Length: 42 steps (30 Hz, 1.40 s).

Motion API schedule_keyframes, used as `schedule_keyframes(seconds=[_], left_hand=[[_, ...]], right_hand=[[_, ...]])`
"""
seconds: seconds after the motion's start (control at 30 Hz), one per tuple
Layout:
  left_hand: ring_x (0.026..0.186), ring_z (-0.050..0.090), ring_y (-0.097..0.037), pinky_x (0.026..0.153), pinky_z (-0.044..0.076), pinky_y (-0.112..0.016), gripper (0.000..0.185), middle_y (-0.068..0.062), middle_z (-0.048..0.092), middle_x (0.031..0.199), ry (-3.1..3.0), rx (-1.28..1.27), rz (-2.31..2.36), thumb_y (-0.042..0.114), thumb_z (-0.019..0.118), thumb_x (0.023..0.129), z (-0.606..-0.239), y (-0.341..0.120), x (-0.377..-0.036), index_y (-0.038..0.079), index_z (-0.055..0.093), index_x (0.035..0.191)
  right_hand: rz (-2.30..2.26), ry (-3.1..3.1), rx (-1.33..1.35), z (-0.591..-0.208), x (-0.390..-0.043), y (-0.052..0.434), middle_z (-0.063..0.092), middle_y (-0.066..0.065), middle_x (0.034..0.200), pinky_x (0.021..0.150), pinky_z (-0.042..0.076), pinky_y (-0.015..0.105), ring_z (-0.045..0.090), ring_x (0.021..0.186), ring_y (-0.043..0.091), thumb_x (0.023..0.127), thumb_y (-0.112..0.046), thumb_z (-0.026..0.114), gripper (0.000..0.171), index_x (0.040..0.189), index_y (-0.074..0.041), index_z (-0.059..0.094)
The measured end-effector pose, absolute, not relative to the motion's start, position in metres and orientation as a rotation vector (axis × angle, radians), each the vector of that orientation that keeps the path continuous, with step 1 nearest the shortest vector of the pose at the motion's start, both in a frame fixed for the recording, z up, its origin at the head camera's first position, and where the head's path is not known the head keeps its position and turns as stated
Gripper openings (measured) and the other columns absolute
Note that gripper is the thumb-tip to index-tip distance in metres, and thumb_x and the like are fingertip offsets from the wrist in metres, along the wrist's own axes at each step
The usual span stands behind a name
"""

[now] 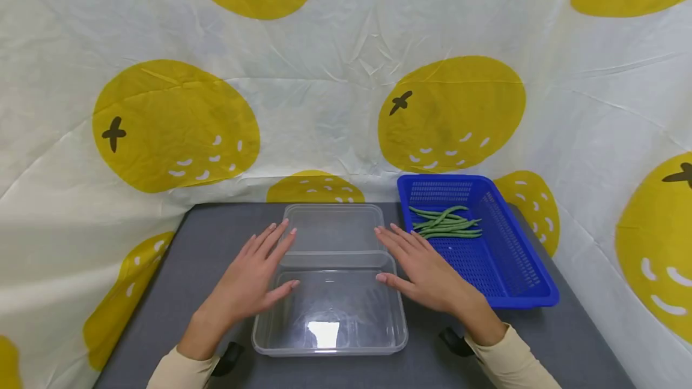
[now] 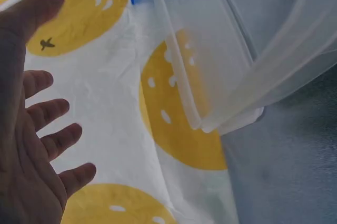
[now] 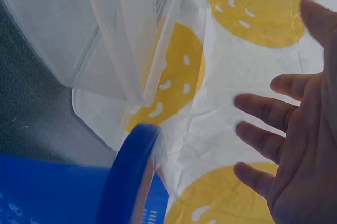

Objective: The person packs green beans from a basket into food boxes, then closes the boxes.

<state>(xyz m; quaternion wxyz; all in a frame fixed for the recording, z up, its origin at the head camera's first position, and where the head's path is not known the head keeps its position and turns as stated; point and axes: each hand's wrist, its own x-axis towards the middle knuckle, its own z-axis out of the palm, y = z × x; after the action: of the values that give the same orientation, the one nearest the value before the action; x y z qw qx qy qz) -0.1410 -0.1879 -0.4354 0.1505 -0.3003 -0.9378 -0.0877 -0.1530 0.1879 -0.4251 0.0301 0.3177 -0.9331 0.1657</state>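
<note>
The green beans (image 1: 443, 228) lie in the left part of the blue basket (image 1: 513, 251), lengthwise roughly left to right, just rightward of the nearer right hand (image 1: 427, 272); its fingers and the left hand's (image 1: 243, 284) are extended, holding nothing.

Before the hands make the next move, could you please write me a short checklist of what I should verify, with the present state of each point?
1. Hands free: ok; the left hand and right hand hold nothing.
2. Clear plastic container uncovered: ok; its top is open.
3. Lid set aside: ok; it lies behind the container.
4. Green beans inside the blue perforated basket: ok; they lie toward its far left.
5. Basket in reach: probably ok; it stands close to the right hand.
6. Lid fits the container: cannot tell; it is not on.
</note>
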Motion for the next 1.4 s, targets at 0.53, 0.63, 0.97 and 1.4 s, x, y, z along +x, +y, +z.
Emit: schedule_keyframes(seconds=[0.53, 0.63, 0.97, 1.4], left_hand=[[0.12, 0.06, -0.029, 0.088, 0.055, -0.049, 0.078, -0.014, 0.052, 0.144, -2.548, -0.793, -0.845, 0.009, 0.083, 0.083, -0.46, -0.211, -0.166, 0.007, 0.045, 0.152], [0.114, 0.063, -0.032, 0.084, 0.056, -0.05, 0.074, -0.018, 0.053, 0.141, -2.597, -0.717, -0.987, 0.008, 0.081, 0.086, -0.464, -0.214, -0.171, 0.005, 0.046, 0.151], [0.114, 0.061, -0.041, 0.087, 0.054, -0.057, 0.061, -0.024, 0.051, 0.133, -2.779, -0.521, -1.212, 0.007, 0.076, 0.09, -0.478, -0.218, -0.19, 0.0, 0.052, 0.145], [0.082, 0.06, -0.014, 0.063, 0.058, -0.032, 0.029, -0.015, 0.061, 0.098, -2.807, -0.285, -1.686, 0.002, 0.068, 0.092, -0.491, -0.228, -0.199, -0.014, 0.064, 0.117]], right_hand=[[0.881, -2.762, 0.888, -0.421, -0.168, 0.212, 0.067, -0.001, 0.132, 0.1, 0.05, 0.05, 0.063, 0.122, 0.023, 0.098, -0.027, 0.068, 0.056, 0.149, -0.015, 0.05], [0.966, -2.752, 0.884, -0.422, -0.174, 0.216, 0.07, -0.001, 0.125, 0.097, 0.052, 0.049, 0.066, 0.116, 0.022, 0.099, -0.023, 0.067, 0.052, 0.147, -0.013, 0.051], [1.143, -2.777, 0.828, -0.421, -0.192, 0.23, 0.073, 0.001, 0.116, 0.086, 0.056, 0.036, 0.068, 0.105, 0.018, 0.099, -0.019, 0.067, 0.051, 0.147, -0.011, 0.051], [1.211, -2.798, 0.864, -0.427, -0.223, 0.263, 0.073, 0.009, 0.115, 0.089, 0.057, 0.038, 0.069, 0.102, 0.021, 0.098, -0.016, 0.068, 0.049, 0.143, -0.007, 0.054]])
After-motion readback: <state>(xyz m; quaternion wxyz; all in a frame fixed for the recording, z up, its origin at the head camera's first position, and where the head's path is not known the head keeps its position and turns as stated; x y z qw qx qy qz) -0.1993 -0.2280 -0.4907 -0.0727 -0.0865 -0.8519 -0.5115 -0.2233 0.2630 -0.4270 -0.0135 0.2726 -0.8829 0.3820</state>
